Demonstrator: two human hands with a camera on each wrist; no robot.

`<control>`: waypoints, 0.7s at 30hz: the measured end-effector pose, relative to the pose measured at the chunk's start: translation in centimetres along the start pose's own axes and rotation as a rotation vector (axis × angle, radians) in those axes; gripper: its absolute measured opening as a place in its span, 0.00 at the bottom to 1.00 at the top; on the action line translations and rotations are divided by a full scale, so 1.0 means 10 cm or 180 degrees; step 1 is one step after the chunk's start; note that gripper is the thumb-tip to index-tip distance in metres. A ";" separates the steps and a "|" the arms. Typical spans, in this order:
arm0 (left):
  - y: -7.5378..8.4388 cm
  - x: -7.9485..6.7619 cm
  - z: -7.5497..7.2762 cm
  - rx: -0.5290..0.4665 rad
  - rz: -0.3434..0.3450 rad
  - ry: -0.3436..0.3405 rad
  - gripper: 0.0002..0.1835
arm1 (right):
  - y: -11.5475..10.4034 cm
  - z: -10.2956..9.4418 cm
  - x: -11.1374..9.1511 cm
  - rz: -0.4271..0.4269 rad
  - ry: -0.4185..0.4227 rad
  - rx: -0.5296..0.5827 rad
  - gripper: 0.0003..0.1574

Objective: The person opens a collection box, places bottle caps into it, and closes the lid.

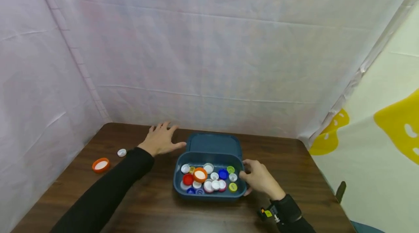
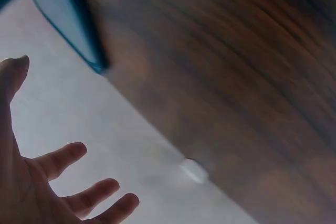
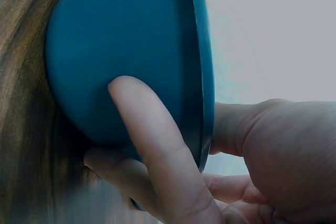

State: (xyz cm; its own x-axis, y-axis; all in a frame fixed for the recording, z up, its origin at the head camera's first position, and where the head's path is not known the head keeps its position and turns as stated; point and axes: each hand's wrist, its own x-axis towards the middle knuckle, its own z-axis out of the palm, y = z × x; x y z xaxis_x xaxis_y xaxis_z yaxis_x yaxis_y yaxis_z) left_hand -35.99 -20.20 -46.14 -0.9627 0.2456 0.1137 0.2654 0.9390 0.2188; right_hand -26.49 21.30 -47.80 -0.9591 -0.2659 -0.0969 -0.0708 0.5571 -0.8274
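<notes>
A dark blue plastic box (image 1: 209,196) stands on the table, its lid (image 1: 214,143) lying flat behind it. Bottle caps of several colours fill it, among them an orange-rimmed cap (image 1: 200,175), a red cap (image 1: 188,179) and a blue cap (image 1: 223,173). My right hand (image 1: 260,178) grips the box's right end, thumb at the rim and fingers against the outer wall (image 3: 121,35). Left of the lid, my left hand (image 1: 161,141) hovers with spread fingers and holds nothing; the left wrist view shows its fingers (image 2: 92,195) apart from the box.
On the left of the brown wooden table (image 1: 157,204) lie a white cap (image 1: 122,152) and an orange cap with a white centre (image 1: 100,165). A pale cloth (image 1: 209,51) hangs behind the table's back edge. Yellow-patterned cloth (image 1: 327,135) hangs on the right.
</notes>
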 end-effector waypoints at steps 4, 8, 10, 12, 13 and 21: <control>-0.18 0.06 0.05 -0.0012 -0.0080 -0.0010 0.54 | 0.00 -0.01 0.00 -0.0016 -0.0015 -0.0004 0.36; -0.30 0.10 0.08 -0.0026 -0.0142 -0.0026 0.52 | 0.01 -0.01 0.00 -0.0034 -0.0013 -0.0009 0.37; -0.34 0.11 0.10 -0.0020 -0.0184 -0.0051 0.51 | 0.02 0.00 0.00 -0.0028 -0.0016 -0.0005 0.37; -0.37 0.12 0.12 -0.0026 -0.0219 -0.0080 0.51 | 0.03 0.01 -0.01 -0.0033 -0.0035 0.0010 0.38; -0.38 0.12 0.12 -0.0020 -0.0229 -0.0093 0.50 | 0.03 0.01 -0.01 -0.0038 -0.0040 0.0014 0.38; -0.41 0.19 0.17 0.0093 -0.0212 -0.0207 0.47 | 0.01 -0.01 -0.02 -0.0076 0.0003 -0.0010 0.36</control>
State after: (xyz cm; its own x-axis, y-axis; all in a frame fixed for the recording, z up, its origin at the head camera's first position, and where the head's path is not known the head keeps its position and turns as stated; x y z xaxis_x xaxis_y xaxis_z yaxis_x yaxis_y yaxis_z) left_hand -39.04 -23.19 -48.42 -0.9798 0.1968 0.0365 0.2001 0.9601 0.1954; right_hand -26.38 21.47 -47.78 -0.9574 -0.2783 -0.0765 -0.0946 0.5531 -0.8278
